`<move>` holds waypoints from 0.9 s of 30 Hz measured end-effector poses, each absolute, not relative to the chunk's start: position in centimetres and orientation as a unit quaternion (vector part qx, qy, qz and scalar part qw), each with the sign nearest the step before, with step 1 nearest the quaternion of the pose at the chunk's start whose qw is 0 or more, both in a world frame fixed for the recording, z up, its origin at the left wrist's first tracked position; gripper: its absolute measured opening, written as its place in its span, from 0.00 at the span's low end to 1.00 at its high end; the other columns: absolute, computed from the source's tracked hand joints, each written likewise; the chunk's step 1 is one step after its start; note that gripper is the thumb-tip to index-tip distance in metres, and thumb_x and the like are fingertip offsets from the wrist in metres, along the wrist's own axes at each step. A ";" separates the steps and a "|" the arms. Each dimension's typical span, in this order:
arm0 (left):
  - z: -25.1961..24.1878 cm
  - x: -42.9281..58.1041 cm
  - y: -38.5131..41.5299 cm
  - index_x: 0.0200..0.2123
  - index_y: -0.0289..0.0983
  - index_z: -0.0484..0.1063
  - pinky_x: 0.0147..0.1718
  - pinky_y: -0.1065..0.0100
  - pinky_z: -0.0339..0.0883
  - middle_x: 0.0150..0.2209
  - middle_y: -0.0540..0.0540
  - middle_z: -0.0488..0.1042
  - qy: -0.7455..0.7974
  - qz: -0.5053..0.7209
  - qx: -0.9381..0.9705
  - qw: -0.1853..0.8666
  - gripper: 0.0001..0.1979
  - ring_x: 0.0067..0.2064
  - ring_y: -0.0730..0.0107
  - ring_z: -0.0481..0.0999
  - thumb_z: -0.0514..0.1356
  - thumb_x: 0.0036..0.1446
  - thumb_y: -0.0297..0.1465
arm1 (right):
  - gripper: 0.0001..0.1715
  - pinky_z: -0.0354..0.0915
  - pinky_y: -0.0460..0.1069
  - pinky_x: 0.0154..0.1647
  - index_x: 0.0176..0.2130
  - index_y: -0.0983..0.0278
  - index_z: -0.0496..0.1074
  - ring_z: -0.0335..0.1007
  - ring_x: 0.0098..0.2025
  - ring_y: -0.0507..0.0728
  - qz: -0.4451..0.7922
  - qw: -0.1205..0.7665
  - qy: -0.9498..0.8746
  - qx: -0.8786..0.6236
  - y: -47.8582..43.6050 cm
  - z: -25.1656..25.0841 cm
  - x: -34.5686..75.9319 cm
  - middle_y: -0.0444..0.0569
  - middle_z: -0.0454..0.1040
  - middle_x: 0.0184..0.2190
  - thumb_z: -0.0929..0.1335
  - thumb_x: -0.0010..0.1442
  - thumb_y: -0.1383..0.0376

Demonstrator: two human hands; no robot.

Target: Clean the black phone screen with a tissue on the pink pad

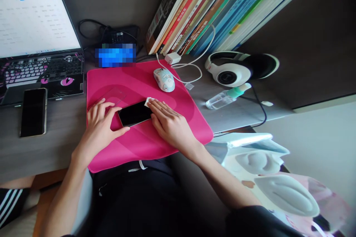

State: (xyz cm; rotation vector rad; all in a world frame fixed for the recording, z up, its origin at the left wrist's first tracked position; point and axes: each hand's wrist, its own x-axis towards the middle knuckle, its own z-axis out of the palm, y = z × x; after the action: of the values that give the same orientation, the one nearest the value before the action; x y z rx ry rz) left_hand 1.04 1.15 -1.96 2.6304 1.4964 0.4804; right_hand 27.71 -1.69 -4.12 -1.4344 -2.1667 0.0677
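Note:
On the pink desk mat (155, 144) lies a smartphone (133, 114) with a dark screen, its long side running roughly left to right. My left hand (101, 126) steadies its left end, with thumb and index finger at opposite corners. My right hand (171, 122) presses a small folded white wipe (149, 102) against the phone's right end, fingers laid together; most of the wipe is hidden under them. Beyond my left fingers, a clear, thin phone case (116, 95) rests on the mat, hard to make out against the pink.
A laptop (69, 68) and a second phone (33, 113) are on the left. Behind the mat stand books (178, 18). A mouse (164, 80), white charger (172, 58), headphones (228, 76) and spray bottle (222, 99) sit to the right. Bags (250, 144) are beside the desk.

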 end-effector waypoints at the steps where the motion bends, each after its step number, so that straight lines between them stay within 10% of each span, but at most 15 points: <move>1: -1.9 1.1 1.1 0.61 0.45 0.67 0.69 0.39 0.56 0.64 0.36 0.66 0.488 0.157 0.857 0.039 0.30 0.73 0.41 0.59 0.70 0.62 0.46 | 0.27 0.62 0.59 0.76 0.67 0.74 0.70 0.65 0.72 0.63 0.019 0.267 -0.806 -0.528 -2.1 -4.1 27.8 0.59 0.70 0.69 0.60 0.76 0.68; 27: -1.9 1.2 1.0 0.63 0.46 0.67 0.70 0.38 0.54 0.65 0.36 0.66 0.487 0.158 0.857 0.054 0.30 0.74 0.40 0.57 0.69 0.62 0.44 | 0.26 0.69 0.61 0.71 0.68 0.67 0.70 0.70 0.69 0.63 -0.021 0.275 -0.811 -0.517 -2.9 -4.5 28.5 0.57 0.72 0.67 0.63 0.75 0.68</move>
State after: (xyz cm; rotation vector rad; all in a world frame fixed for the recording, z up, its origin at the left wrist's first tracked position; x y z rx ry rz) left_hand 1.21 0.99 -1.85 2.6048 1.4792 0.4802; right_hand 28.45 -2.90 -4.45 -1.3882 -2.1784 -0.0562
